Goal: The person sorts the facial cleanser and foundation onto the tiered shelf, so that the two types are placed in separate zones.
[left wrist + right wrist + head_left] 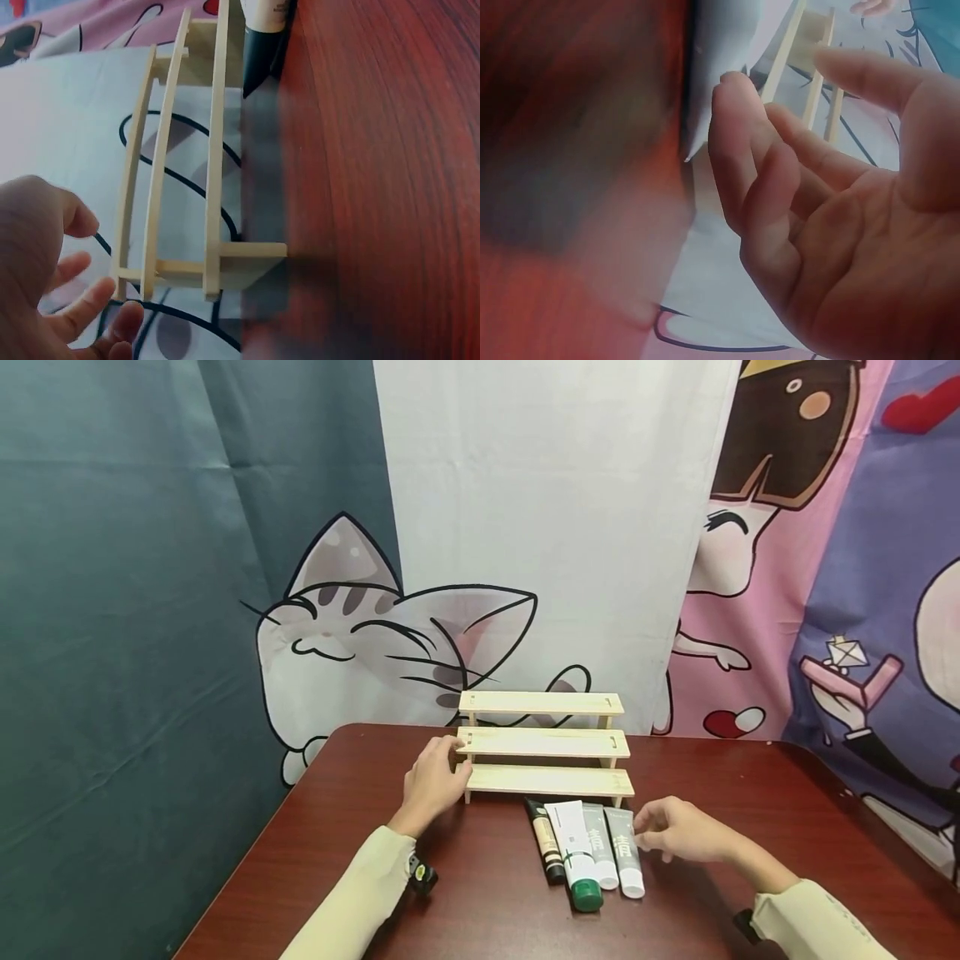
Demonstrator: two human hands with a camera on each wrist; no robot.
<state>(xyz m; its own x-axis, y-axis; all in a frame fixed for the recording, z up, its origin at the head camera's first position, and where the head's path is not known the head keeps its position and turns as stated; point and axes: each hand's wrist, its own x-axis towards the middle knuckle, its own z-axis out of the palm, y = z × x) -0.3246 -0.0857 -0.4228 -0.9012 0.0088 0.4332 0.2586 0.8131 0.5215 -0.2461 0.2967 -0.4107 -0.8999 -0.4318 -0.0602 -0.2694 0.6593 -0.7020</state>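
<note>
A pale wooden three-tier rack (543, 742) stands toward the back of the table. My left hand (435, 779) is at its left end, thumb and fingers spread; in the left wrist view the fingertips come close to the shelf ends, and contact is unclear. Before the rack lie a black-and-beige tube (545, 837), a white tube (572, 828) with a green cap and two grey tubes (624, 843) with white caps, side by side. Beside the rightmost grey tube is my right hand (686, 832), its fingers loosely bent and gripping nothing in the right wrist view.
The reddish-brown table (315, 860) ends at a back edge just behind the rack. A curtain (555, 527) with cartoon figures hangs beyond that edge. Each wrist carries a small dark device (422, 875) at the sleeve.
</note>
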